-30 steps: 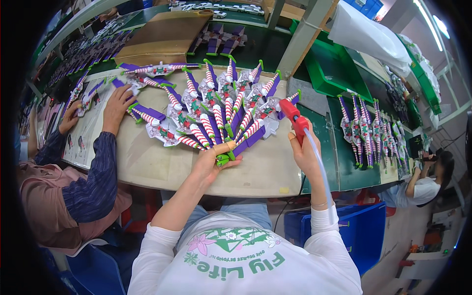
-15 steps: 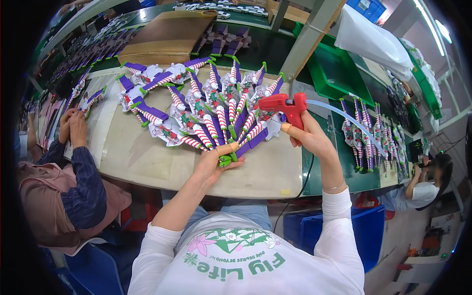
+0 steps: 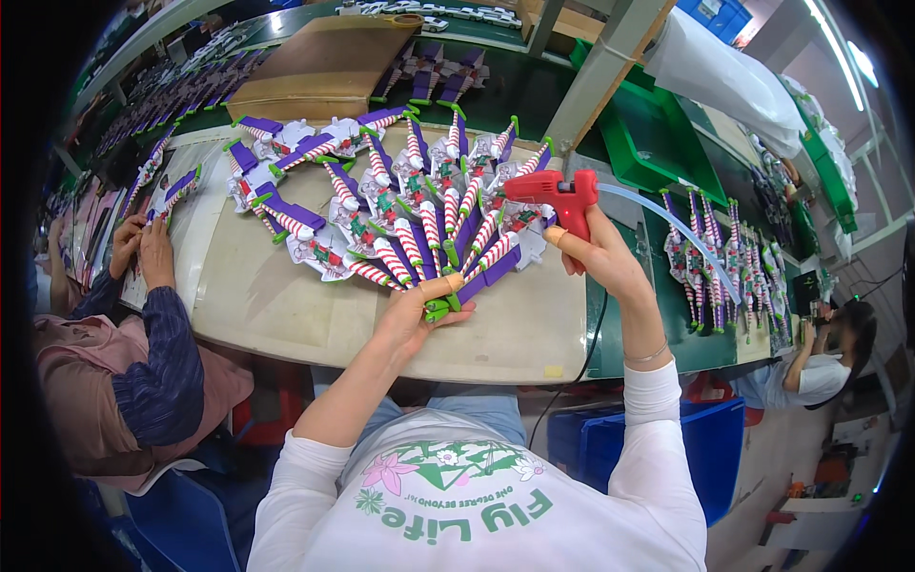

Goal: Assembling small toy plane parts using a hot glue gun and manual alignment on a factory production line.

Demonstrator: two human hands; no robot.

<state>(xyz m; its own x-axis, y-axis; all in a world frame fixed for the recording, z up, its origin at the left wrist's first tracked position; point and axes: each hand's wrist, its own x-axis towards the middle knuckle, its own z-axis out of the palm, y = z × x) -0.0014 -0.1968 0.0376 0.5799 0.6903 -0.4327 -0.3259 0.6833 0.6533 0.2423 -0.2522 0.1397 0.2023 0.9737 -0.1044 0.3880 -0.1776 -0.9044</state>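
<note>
A red glue gun (image 3: 570, 195) is gripped in the right hand (image 3: 602, 255) at the right side of a fan of striped parts (image 3: 429, 210), whose green ends are pinched together by the left hand (image 3: 412, 313).

Bare room is left on the desk (image 3: 477, 355) between the fan and the curved near edge; at the right, the fan is bordered closely by the pale top's side edge, and at the upper left by more striped parts (image 3: 276, 172). Compared with one second ago, the gun has been turned from a steep slant to nearly level, and the co-worker's hands (image 3: 143, 250) are now brought together farther left. The nozzle is pointed left, the barrel's long axis running left to right; whether a part is touched cannot be told. The parts are spread outward from the left hand, away from the body.
</note>
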